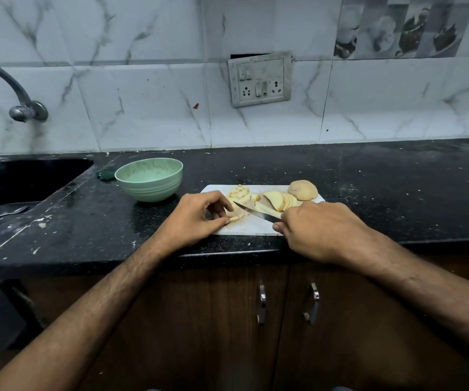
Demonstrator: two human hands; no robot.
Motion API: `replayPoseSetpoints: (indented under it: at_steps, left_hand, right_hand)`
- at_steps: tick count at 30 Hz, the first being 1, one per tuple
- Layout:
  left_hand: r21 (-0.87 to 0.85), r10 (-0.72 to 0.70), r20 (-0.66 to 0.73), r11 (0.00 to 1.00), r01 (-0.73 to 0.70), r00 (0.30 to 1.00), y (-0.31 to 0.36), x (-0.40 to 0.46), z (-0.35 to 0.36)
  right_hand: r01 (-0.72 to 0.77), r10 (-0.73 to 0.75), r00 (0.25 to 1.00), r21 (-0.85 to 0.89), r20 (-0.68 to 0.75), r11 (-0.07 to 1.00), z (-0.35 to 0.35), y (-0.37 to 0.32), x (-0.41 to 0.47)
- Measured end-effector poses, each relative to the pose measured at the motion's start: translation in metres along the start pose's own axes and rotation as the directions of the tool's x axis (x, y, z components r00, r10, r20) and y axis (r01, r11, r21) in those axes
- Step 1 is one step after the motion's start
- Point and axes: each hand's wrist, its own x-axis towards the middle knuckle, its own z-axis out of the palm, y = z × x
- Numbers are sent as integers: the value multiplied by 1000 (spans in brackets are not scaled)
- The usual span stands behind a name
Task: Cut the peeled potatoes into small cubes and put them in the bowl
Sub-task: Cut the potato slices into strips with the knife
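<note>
Partly hidden, the right hand [316, 230] grips the knife [255, 211]; left hand [196, 218] pinches a potato strip [233, 219].

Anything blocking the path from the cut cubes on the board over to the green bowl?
Nothing visible. The cubes lie on the cutting board; the bowl sits just past its left end on bare counter. The left hand is nearer the front edge.

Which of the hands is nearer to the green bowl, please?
The left. The left hand lies just to the right of and in front of the bowl, pinching a potato strip; the right hand holds the knife farther right.
</note>
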Motion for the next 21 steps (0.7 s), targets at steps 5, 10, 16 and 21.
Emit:
replayPoseSetpoints:
  at_steps: [5,10,16,21]
  left_hand:
    - [-62,-49,12,997,49,999,5,-1,-1]
    - [-55,-52,7,997,52,999,5,-1,-1]
    - [-49,-43,-5,998,42,999,4,-2,-2]
    - [-50,-38,-12,998,38,999,5,-2,-1]
  right_hand:
    - [-1,-7,996,88,89,996,6,-10,4]
    - [-43,10,985,190,171,981,15,-14,8]
    - [39,-42,998,-77,-36,996,11,-16,-1]
    - [10,-13,1000,97,27,995,8,-11,2]
